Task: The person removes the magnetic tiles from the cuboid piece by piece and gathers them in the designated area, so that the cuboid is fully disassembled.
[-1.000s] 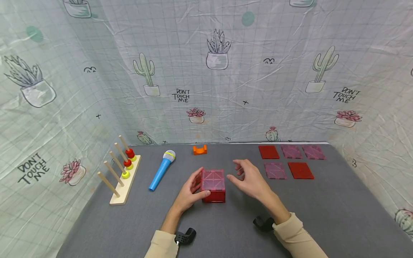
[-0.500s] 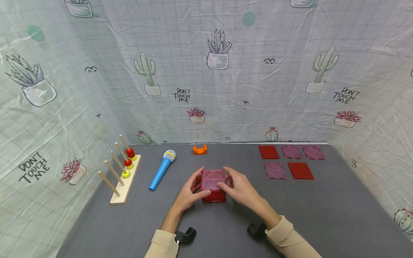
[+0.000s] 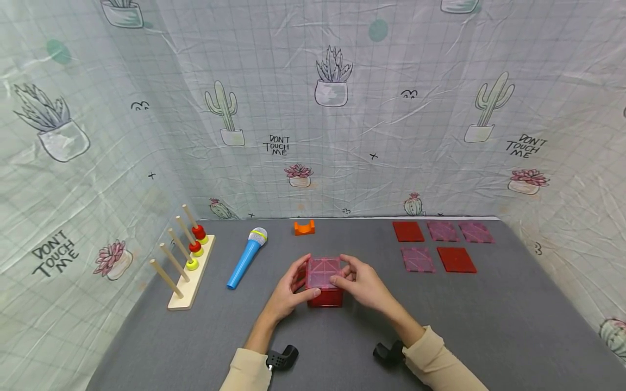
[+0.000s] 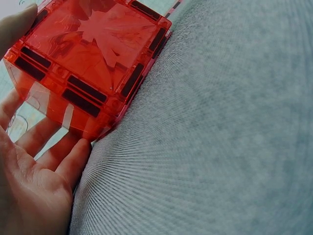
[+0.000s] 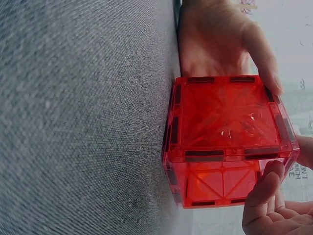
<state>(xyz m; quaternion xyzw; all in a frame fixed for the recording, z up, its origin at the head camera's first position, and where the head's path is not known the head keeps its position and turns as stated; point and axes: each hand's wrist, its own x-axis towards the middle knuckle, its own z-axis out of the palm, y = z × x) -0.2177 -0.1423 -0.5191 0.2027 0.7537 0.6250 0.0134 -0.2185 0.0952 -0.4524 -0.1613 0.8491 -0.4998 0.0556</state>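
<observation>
A box of red translucent magnetic tiles (image 3: 325, 298) stands on the grey table in front of me, with a paler pinkish tile (image 3: 323, 272) as its top. My left hand (image 3: 287, 293) grips the box from the left, thumb at the front upper corner and fingers along the left side. In the left wrist view, those fingers (image 4: 48, 142) reach the lower side of the box. From the right, my right hand (image 3: 365, 283) pinches the box's top edge, its thumb on the top tile. The right wrist view shows the red front face (image 5: 227, 117) with dark magnet strips along its edges.
Loose red tiles (image 3: 457, 259) and pinkish tiles (image 3: 418, 259) lie flat at the back right. A blue toy microphone (image 3: 244, 262) and a wooden peg stand (image 3: 194, 282) with red and yellow rings are on the left. An orange cradle-shaped block (image 3: 304, 228) sits at the back.
My right hand has come in from the right and closed on the box's top right edge. The left hand has kept its grip, and the box stays in place.
</observation>
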